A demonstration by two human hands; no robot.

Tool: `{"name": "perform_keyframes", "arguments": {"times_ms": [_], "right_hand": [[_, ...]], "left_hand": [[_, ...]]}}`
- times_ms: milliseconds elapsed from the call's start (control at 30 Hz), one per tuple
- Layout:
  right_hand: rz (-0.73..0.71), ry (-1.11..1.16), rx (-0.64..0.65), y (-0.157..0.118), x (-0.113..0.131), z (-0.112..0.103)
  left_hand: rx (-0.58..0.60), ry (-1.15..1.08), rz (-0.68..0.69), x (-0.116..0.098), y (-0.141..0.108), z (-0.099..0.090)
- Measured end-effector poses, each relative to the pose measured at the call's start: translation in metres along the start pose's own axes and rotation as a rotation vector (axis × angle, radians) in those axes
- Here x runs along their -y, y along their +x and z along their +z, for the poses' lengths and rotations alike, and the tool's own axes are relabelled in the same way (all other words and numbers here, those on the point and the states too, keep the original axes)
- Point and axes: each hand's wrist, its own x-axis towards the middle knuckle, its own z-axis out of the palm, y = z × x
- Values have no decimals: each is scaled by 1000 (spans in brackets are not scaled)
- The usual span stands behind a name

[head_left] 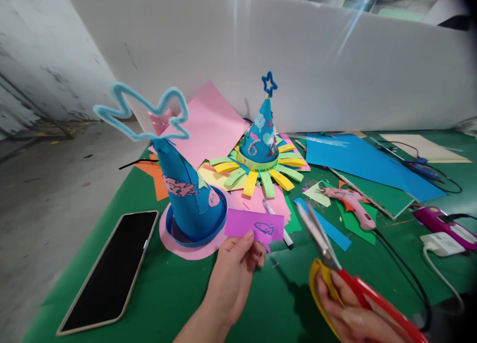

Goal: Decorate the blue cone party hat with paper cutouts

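Note:
Between thumb and fingers, my left hand (236, 268) pinches a purple paper strip (240, 225) with a small fish drawn near its right end. My right hand (350, 308) grips scissors (328, 256) with one yellow and one red handle; the blades point up and left, slightly parted, to the right of the strip and not touching it. Just left of the strip stands a blue cone hat (186, 204) on a pink round base, topped by a light-blue fuzzy wire shape (175, 97). A marker (286, 239) lies behind the strip.
A second blue cone hat (261, 134) with yellow and green strips stands farther back. A phone (110, 273) lies at the left. Rightward are a pink glue gun (352, 204) with a cable, blue paper (365, 159) and a white charger (442, 244) on the green table (276, 308).

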Motion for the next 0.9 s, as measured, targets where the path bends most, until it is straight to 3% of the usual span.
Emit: {"name": "perform_keyframes", "arguments": {"times_ms": [100, 200, 467, 567, 733, 900], "right_hand": [[-119, 27, -114, 15, 9, 10], [-288, 31, -144, 33, 21, 26], [-323, -61, -162, 49, 29, 44], [-338, -110, -267, 49, 32, 47], [-428, -183, -444, 53, 27, 49], [-442, -86, -383, 57, 15, 55]], "left_hand": [[32, 50, -57, 4, -2, 0], [50, 107, -104, 6, -3, 1], [55, 170, -108, 11, 0, -3], [53, 173, -66, 11, 1, -4], [195, 299, -8, 10, -1, -1], [135, 330, -4, 13, -2, 1]]}}
